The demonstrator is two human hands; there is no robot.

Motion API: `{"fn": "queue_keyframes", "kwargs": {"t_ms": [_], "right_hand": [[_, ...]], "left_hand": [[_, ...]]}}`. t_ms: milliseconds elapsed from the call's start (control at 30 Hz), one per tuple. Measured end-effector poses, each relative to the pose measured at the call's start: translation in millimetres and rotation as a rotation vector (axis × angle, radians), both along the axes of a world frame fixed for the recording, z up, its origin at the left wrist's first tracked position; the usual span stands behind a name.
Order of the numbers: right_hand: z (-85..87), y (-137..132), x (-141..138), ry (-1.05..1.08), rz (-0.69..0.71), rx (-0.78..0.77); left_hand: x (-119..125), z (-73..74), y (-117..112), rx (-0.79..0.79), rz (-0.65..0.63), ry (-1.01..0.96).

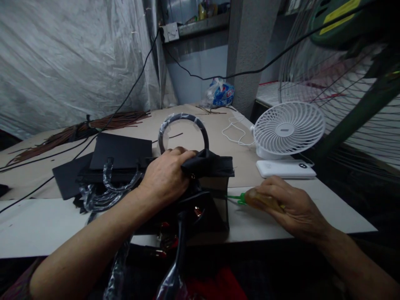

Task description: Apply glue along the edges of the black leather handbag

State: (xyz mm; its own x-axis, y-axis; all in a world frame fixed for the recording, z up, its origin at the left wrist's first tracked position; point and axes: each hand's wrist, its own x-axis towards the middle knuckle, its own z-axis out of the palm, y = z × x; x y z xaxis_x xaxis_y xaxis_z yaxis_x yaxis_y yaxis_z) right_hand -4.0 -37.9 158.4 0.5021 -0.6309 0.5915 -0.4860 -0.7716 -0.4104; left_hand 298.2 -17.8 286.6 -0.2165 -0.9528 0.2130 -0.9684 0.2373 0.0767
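A black handbag [187,208] lies at the table's front edge. One of its handles [183,116], wrapped in clear plastic, arches up behind my left hand, and another hangs over the edge. My left hand [168,173] is closed on the top of the bag by its dark flap. To the right, my right hand [281,202] is wrapped round a wooden-handled tool [261,200]. Its thin shaft, with a green piece [241,198] near the handle, points left and reaches the bag's side panel. Whether the tip enters the panel I cannot tell.
Left of the bag lie black panels [121,152] and plastic-wrapped handles [108,193]. A bundle of brown strips [78,129] is further back. On the right stand a white fan [289,129] and a white power bank [286,168]. A black cable [237,75] crosses overhead.
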Motion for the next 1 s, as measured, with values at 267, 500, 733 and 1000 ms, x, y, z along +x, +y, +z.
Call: {"fn": "queue_keyframes", "kwargs": {"t_ms": [267, 500, 733, 1000], "right_hand": [[4.1, -9.5, 2.8, -0.041, -0.033, 0.062], [1.7, -13.9, 1.5, -0.074, -0.084, 0.212], [1.0, -23.6, -1.6, -0.088, -0.089, 0.362], [-2.9, -21.3, -5.4, -0.079, -0.137, 0.377]], "left_hand": [[-3.1, -3.7, -8.0, 0.021, -0.021, -0.029], [-2.0, -6.4, -12.4, -0.02, 0.021, -0.082], [2.0, -10.8, -22.9, -0.075, 0.003, -0.157], [2.3, -13.3, -23.3, -0.091, -0.006, -0.155]]}}
